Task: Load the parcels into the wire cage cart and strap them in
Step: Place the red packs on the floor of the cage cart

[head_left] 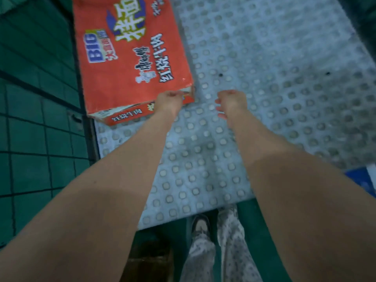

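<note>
1 orange carton (130, 58) lies flat on studded cart deck (264, 98), at 11 o'clock, L edge along the green wire side (36, 119). L hand (168, 100) grips carton's near R corner (12 o'clock). R hand (230, 102) at 1 o'clock, just beside, fingers loose, holding nothing, over the deck.

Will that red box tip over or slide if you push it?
Probably won't tip: the box lies flat and wide. Its frayed near edge, by the left hand, may crumple. The studded floor likely resists sliding.
</note>
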Demonstrator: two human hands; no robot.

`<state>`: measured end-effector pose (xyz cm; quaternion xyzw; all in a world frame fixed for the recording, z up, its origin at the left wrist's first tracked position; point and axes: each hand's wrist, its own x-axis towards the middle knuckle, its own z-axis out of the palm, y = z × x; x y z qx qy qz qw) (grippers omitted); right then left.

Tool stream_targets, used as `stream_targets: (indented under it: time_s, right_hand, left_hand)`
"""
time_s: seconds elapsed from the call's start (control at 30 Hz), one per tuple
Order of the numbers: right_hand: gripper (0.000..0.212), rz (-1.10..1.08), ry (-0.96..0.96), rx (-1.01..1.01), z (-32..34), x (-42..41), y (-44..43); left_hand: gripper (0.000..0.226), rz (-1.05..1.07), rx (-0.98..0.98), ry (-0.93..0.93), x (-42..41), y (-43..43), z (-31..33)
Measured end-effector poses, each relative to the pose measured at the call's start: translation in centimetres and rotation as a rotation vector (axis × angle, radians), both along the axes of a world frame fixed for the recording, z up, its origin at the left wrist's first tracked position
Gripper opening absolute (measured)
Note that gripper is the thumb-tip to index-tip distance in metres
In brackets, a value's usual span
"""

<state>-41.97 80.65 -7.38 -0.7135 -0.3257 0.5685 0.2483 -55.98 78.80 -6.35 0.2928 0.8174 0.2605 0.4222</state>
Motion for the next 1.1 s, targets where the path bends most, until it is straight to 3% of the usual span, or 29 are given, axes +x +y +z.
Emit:
stream_targets:
  time_s: [0.33,0.7,1.1]
  right_hand:
    - [0.031,-0.43,0.052,-0.124,0.7,11.6,-9.7]
    - [0.018,-0.859,0.129,-0.132,-0.2,25.0,-23.0]
    - [0.011,-1.259,0.123,-0.147,-1.3,39.2,-46.9]
  left_hand:
    - [0.029,-0.383,-0.009,-0.107,13.6,-3.9,1.6]
    - [0.023,-0.791,-0.057,-0.125,30.7,-12.7,1.6]
    - [0.028,-1.239,-0.131,-0.155,49.0,-33.6,1.8]
